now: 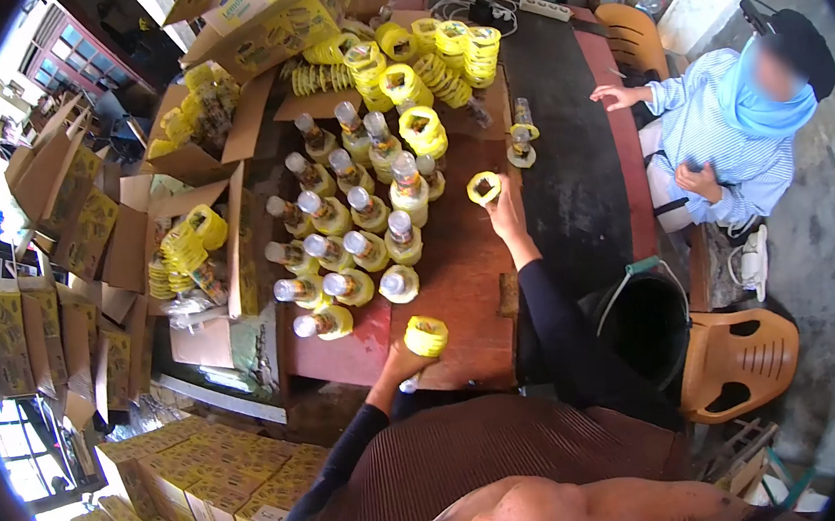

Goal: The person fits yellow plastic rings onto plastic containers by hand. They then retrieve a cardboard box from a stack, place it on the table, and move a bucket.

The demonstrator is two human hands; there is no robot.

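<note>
My left hand (396, 368) is near the table's front edge, closed around a short stack of yellow rings (425, 336). A clear-capped end (409, 385) shows just below that hand; I cannot tell whether it belongs to the same item. My right hand (508, 212) reaches out over the right side of the brown tabletop (458, 287) and grips a single yellow ring (484, 188), its opening facing up. Several clear-capped bottles with yellow lower parts (345, 288) stand in rows left of my right hand. The nearest bottle (399, 283) is beyond my left hand.
Stacked yellow rings (437, 78) lie at the table's far end by an open carton (275, 33). Two small bottles (521, 146) rest on the black surface. A black bucket (639, 329) stands at right. Another person (722, 133) sits across. Closed cartons (205, 477) are stacked at lower left.
</note>
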